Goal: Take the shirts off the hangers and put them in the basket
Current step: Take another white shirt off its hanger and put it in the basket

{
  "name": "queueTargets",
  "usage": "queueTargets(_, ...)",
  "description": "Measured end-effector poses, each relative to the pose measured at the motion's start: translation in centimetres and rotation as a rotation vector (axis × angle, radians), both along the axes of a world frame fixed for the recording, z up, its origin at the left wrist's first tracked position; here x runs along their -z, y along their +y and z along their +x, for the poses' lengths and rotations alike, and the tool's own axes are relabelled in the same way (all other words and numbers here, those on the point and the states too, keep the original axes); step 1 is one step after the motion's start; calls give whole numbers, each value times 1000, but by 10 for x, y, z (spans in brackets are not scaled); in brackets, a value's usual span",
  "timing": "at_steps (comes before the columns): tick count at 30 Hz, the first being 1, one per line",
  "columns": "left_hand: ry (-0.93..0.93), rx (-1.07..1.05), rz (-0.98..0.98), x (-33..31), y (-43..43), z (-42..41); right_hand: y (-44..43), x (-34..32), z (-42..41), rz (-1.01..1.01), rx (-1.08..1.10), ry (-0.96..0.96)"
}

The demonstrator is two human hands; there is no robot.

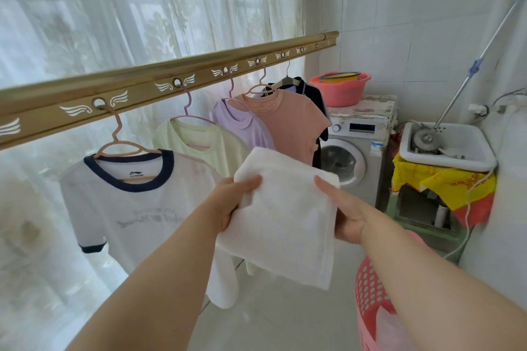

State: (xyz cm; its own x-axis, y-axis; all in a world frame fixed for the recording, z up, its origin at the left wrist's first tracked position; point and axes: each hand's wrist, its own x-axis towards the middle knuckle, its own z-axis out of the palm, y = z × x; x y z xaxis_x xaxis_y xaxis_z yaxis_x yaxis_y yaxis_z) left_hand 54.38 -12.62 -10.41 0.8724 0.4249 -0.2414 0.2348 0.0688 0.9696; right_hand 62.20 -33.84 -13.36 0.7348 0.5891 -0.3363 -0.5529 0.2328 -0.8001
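From the head camera, both arms reached forward and held a folded white shirt (pixel 285 222) in the air, in front of the hanging row and above the floor. The left hand (pixel 232 202) gripped its left edge, thumb on top and fingers clamped beneath the cloth. The right hand (pixel 346 215) gripped the right edge the same way, thumb lying on top with the fingers closed under the fold. The lower part of the shirt hung loose below the hands.

The pink basket (pixel 370 296) stood low at the right, partly hidden by the right forearm, below and just right of the held shirt.

Behind the hands a gold rail (pixel 171 85) ran across on a slant. From its holes hung a white shirt with navy collar (pixel 134 208) on a pink hanger (pixel 122 145), then a pale yellow shirt (pixel 199 139), a lilac shirt (pixel 242 125), a peach shirt (pixel 288 122) and a dark garment (pixel 312 94) at the far end.

A sheer curtain (pixel 85 8) covered the window behind. Further right stood a washing machine (pixel 353 151) with a pink basin (pixel 340 88) on top, and beside it a white sink (pixel 482 161) above a yellow bag (pixel 445 182).
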Motion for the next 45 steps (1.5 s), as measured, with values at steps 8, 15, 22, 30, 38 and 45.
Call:
queueTargets(8, 109, 173, -31, 16, 15, 19, 9, 24, 4, -143, 97, 13)
queueTargets(15, 213, 255, 25, 43, 9, 34, 0, 32, 20, -73, 430, -113)
queueTargets(22, 237, 252, 91, 58, 1, 46, 0, 52, 30, -62, 653, -72)
queueTargets(30, 39, 112, 47, 72, -6, 50, -3, 57, 28, -68, 636, -85)
queueTargets(38, 254, 488, 152, 75, 14, 37, -16, 69, 26, -32, 713, -19)
queueTargets(45, 332, 456, 45, 90, -8, 56, -49, 79, 27, -22, 722, 64)
